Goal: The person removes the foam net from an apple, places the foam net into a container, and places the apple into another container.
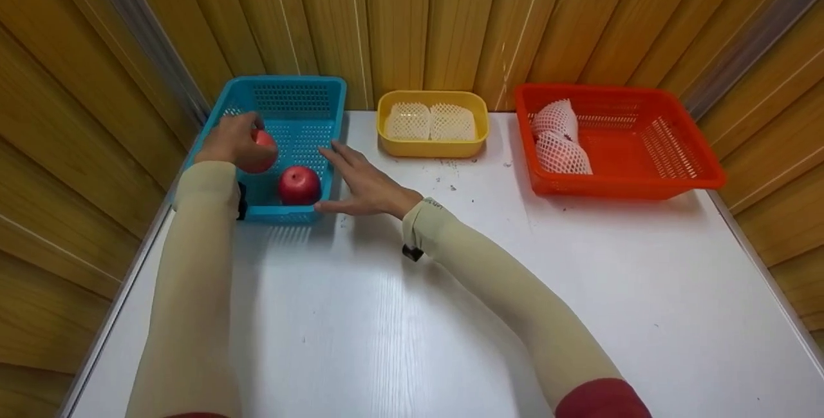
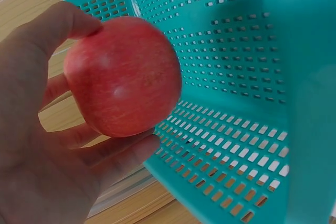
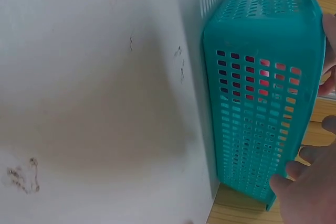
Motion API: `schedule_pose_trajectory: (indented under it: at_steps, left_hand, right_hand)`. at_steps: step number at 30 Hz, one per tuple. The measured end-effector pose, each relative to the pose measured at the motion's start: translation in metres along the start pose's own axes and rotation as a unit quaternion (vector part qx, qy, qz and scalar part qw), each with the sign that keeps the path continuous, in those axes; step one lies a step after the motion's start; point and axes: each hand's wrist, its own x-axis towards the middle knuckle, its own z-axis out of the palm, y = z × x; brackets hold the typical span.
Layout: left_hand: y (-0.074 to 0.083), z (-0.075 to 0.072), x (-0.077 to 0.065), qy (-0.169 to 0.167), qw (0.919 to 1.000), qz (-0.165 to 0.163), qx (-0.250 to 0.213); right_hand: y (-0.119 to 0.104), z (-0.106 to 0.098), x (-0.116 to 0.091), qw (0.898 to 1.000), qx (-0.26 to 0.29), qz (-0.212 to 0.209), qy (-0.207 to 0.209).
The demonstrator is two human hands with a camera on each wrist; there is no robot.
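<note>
My left hand (image 1: pixel 228 141) grips a red apple (image 1: pixel 265 151) with thumb and fingers, inside the left part of the blue basket (image 1: pixel 296 138). In the left wrist view the apple (image 2: pixel 126 77) shows whole, the thumb on one side and fingers beneath. A second red apple (image 1: pixel 299 185) lies on the basket floor near its front right corner. With fingers spread, my right hand (image 1: pixel 368 187) is at the basket's right rim. In the right wrist view, fingertips of the hand (image 3: pixel 310 192) are by the rim; whether they touch it I cannot tell.
A small yellow basket (image 1: pixel 431 149) at the back holds white foam net sleeves (image 1: pixel 409 123). To its right stands a red basket (image 1: pixel 644 187) with two net-wrapped fruits (image 1: pixel 560 141) along its left side. Wooden panel walls (image 1: pixel 450 19) enclose the white table (image 1: pixel 399 341).
</note>
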Motion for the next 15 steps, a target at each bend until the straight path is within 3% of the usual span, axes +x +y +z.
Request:
schedule_pose_trajectory:
  at_steps: [11, 15]
  left_hand:
    - [-0.0076, -0.0006, -0.0003, -0.036, 0.9989, -0.023, -0.019]
    - [-0.0070, -0.0016, 0.0017, -0.052, 0.9983, -0.027, 0.003]
  right_hand:
    - [-0.0035, 0.0033, 0.0051, 0.999, 0.025, 0.022, -0.011]
    - [-0.0046, 0.0009, 0.0055, 0.999, 0.018, 0.023, -0.020]
